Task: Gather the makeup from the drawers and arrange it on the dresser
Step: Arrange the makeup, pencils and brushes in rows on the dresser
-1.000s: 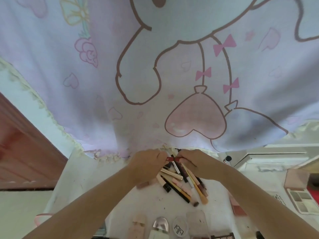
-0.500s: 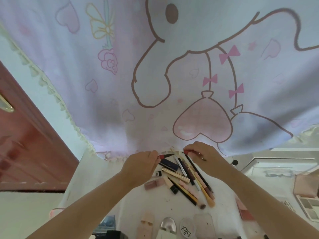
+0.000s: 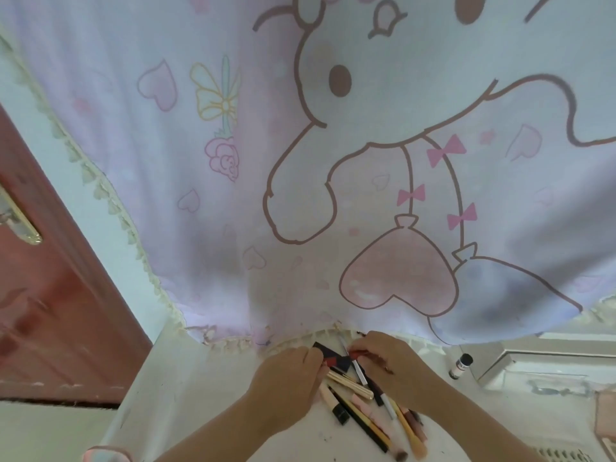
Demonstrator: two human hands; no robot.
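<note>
A cluster of makeup pencils and sticks [image 3: 370, 405] is spread on the white dresser top [image 3: 200, 388], just below the fringed hem of a cartoon-printed cloth [image 3: 300, 195]. A red-tipped stick [image 3: 333, 361] is pinched at the cluster's far end by the curled fingers of the left hand [image 3: 286, 375]. A dark red stick [image 3: 361, 353] is pinched by the right hand [image 3: 393, 368]. A small black-capped bottle [image 3: 460, 365] is seen standing apart to the right, and a reddish door [image 3: 50, 311] at the left.
</note>
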